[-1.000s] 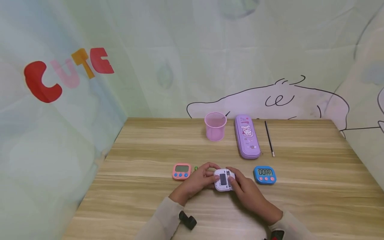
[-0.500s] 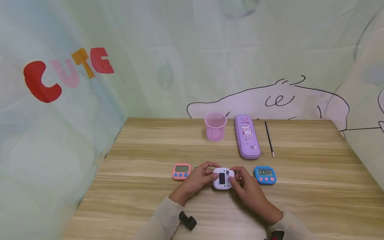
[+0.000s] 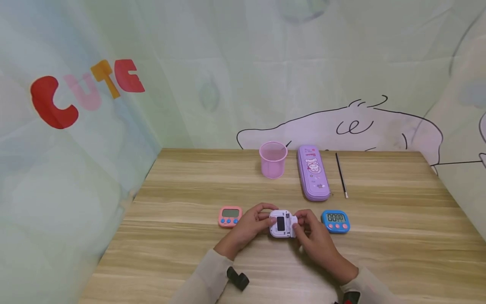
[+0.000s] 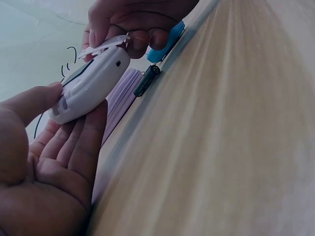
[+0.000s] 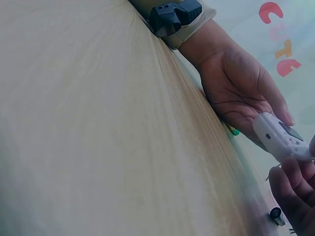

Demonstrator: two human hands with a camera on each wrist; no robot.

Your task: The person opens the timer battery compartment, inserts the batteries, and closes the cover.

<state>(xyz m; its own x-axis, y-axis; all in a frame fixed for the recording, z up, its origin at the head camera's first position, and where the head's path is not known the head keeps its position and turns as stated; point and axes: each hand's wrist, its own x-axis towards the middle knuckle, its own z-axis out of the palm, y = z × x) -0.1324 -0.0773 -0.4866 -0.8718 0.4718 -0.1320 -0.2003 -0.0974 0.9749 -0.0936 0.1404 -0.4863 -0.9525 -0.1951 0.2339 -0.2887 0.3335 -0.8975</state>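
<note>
My left hand [image 3: 247, 228] holds a white digital timer [image 3: 276, 230], thumb on its face and fingers beneath. Its back faces up, with a dark rectangle in the middle and a narrow battery compartment [image 3: 287, 225] uncovered along the right side. Between thumb and fingers, my right hand [image 3: 317, 241] pinches a small white battery cover [image 4: 109, 45], tilted up at the timer's right edge. A dark battery [image 4: 147, 80] lies on the table beyond the hands in the left wrist view. Near the left hand, a green battery end [image 5: 233, 130] shows in the right wrist view.
A pink timer [image 3: 230, 217] lies left of the hands, a blue timer [image 3: 335, 221] to their right. Farther back are a pink cup [image 3: 272, 166], a purple pencil case [image 3: 313, 173] and a black pencil [image 3: 341, 175]. A printed curtain backs the wooden table [image 3: 182, 253].
The right hand has drawn the battery cover outward to the right and tilted it, so more of the compartment shows. The timer has shifted slightly away from the person.
</note>
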